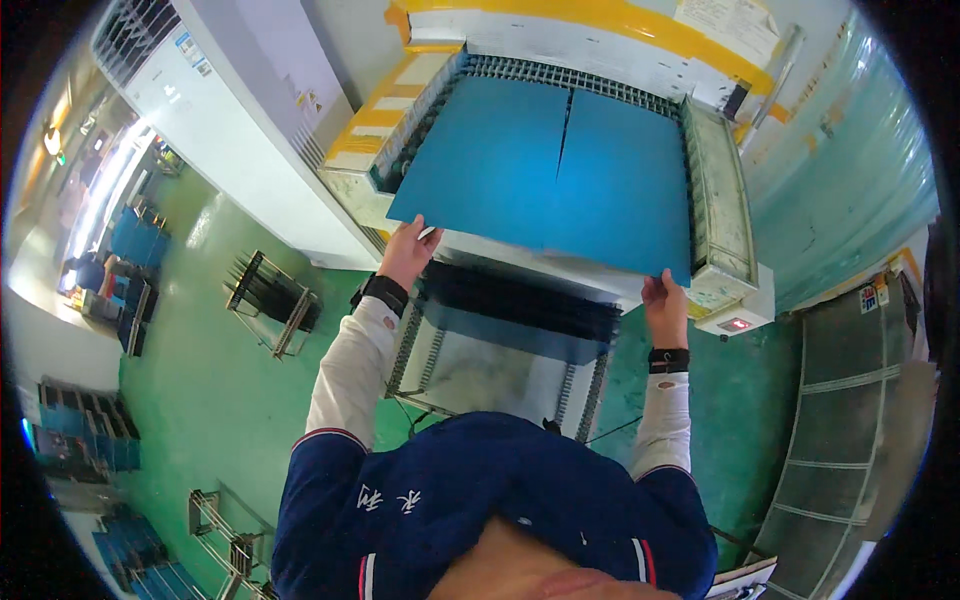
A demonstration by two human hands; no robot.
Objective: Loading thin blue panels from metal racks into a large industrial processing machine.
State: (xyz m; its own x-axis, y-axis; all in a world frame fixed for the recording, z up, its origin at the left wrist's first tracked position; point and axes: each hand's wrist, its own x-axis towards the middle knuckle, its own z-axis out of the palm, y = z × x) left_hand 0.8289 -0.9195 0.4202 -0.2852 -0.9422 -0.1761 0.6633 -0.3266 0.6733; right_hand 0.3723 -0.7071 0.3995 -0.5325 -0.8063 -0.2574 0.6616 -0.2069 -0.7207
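Two flat blue boards lie side by side on the roller bed (580, 72) of a machine. A dark gap parts them at the far end and narrows toward me. My left hand (408, 252) is closed on the near left corner of the left blue board (480, 150), thumb on top. The near right corner of the right blue board (630, 180) is pinched in my right hand (665, 298). Both boards' near ends reach out past the bed. Below them, in front of my body, stands a slotted rack (400, 365) holding several dark boards (520, 305).
Side housings (722, 200) flank the bed, the left one striped with yellow tape. A tall white cabinet (230, 120) stands left. Clear plastic sheeting (840, 180) hangs right, above a grey panel (835, 420). More racks (272, 300) stand on the green floor.
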